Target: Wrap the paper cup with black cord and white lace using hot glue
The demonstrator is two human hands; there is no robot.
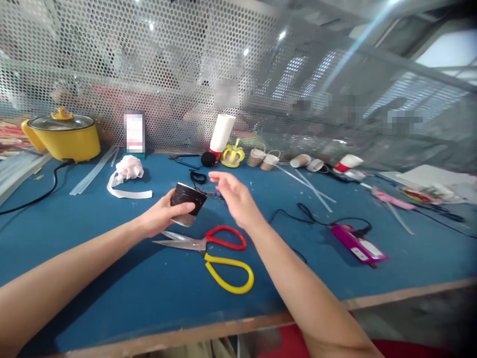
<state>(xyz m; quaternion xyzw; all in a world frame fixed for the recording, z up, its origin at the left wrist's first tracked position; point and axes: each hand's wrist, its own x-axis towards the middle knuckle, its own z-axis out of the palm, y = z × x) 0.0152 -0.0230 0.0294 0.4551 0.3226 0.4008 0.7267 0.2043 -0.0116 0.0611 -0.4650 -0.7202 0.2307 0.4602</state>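
My left hand [160,217] is closed round a small cup [188,198] with a black-covered side and a paler, greyish base. The cup tilts a little above the table, its rim turned up. Close to its right side is my right hand [236,199], raised with fingers stretched out and nothing visible in them. Behind that hand's fingers lies a small dark-blue item [218,194], too unclear to name. Below both hands a pair of scissors [194,243] rests with its blades slightly apart, one handle red and one yellow. A black cord loop [198,177] lies beyond the cup.
On the blue table [122,283], a yellow electric pot [70,139] and crumpled white strip [128,169] are at left. Stacked paper cups [223,130], a yellow-green crown-shaped item [233,155] and small baskets [269,161] line the back. A purple power strip [357,243] with black cords lies right.
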